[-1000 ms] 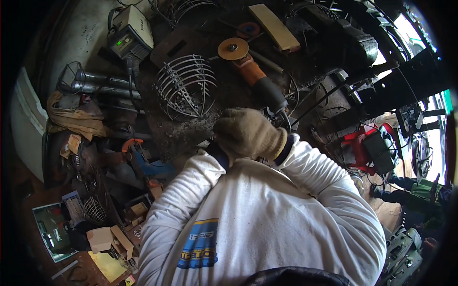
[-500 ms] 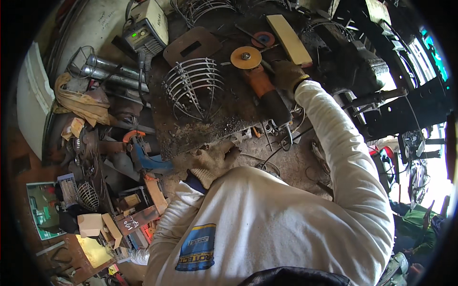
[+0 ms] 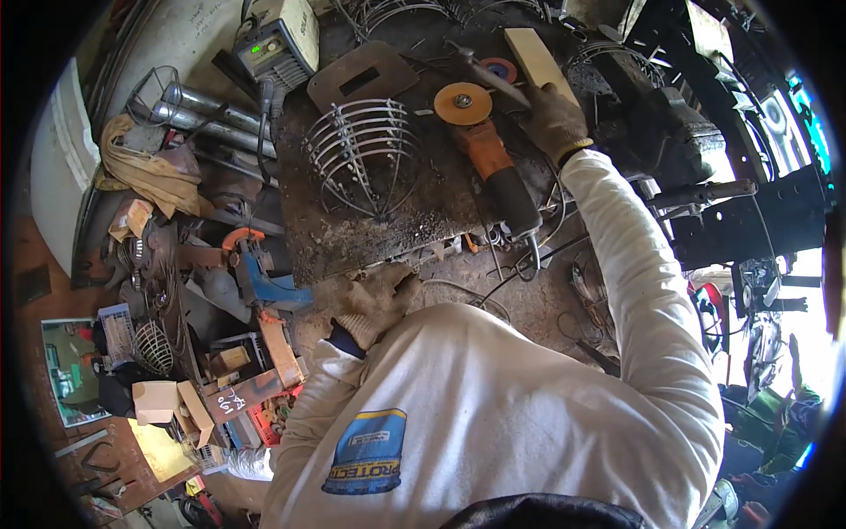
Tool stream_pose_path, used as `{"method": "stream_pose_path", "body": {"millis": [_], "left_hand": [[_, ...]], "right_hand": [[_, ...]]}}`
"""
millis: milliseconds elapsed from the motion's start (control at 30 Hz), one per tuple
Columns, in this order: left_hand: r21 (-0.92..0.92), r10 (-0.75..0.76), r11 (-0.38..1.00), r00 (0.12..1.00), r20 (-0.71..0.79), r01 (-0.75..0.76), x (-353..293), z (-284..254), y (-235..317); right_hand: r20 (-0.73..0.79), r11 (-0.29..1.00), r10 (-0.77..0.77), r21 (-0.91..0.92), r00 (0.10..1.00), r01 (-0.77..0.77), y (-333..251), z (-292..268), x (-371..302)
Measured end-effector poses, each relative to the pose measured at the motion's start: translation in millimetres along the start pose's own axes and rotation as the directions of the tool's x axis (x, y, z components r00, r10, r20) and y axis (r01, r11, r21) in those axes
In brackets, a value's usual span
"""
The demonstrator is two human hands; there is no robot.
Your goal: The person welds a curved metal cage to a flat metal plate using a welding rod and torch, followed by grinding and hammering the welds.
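My right hand (image 3: 555, 122), in a brown work glove, closes round the handle of what looks like a chipping hammer (image 3: 495, 78), slightly blurred, its head pointing away to the left. Just left of that hand an angle grinder (image 3: 493, 167) with an orange body and a yellowish disc lies on the dark metal table (image 3: 423, 216). Further left stands a cage of curved, welded metal rods (image 3: 366, 145). My gloved left hand (image 3: 379, 304) hangs by the table's near edge, fingers loosely apart and partly hidden, with nothing visible in it.
A pale rectangular bar (image 3: 539, 63) and a reddish disc (image 3: 500, 70) lie beyond my right hand. A welding machine (image 3: 278, 44) stands at the back left, near a brown plate with a slot (image 3: 363, 78). A blue and orange tool (image 3: 260, 273) is left of the table; cables hang below the grinder.
My right hand has moved slightly away from me and lifted the hammer, which is now tilted more to the left. The view has shifted a little; my left hand stays by the table edge.
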State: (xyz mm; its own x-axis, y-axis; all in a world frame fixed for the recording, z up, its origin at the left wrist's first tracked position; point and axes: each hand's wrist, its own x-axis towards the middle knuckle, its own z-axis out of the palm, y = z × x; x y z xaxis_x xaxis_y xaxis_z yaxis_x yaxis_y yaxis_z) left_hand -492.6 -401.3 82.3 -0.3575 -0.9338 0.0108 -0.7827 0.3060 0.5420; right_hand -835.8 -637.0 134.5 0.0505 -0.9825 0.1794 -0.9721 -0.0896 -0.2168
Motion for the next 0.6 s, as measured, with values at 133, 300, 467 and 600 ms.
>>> {"method": "stream_pose_path", "body": {"millis": [133, 300, 467, 600], "left_hand": [[-0.008, 0.028, 1.0, 0.999, 0.038, -0.027, -3, -23, 2], [-0.126, -0.135, 0.983, 0.99, -0.026, 0.131, -10, -66, -6], [-0.181, 0.013, 0.977, 0.874, -0.485, -0.115, 6, -96, -88], [-0.173, -0.007, 0.978, 0.811, -0.585, -0.116, 41, -114, -193]], "right_hand": [[-0.34, 1.0, 0.013, -0.001, 0.94, -0.015, 17, -11, -14], [-0.523, 0.994, -0.027, 0.072, 0.852, 0.076, -13, -63, -53], [-0.092, 0.317, 0.179, 0.948, 0.98, 0.031, -117, -90, -144], [0.111, 0.004, 0.319, 0.993, 0.941, -0.118, -198, -31, -195]]}}
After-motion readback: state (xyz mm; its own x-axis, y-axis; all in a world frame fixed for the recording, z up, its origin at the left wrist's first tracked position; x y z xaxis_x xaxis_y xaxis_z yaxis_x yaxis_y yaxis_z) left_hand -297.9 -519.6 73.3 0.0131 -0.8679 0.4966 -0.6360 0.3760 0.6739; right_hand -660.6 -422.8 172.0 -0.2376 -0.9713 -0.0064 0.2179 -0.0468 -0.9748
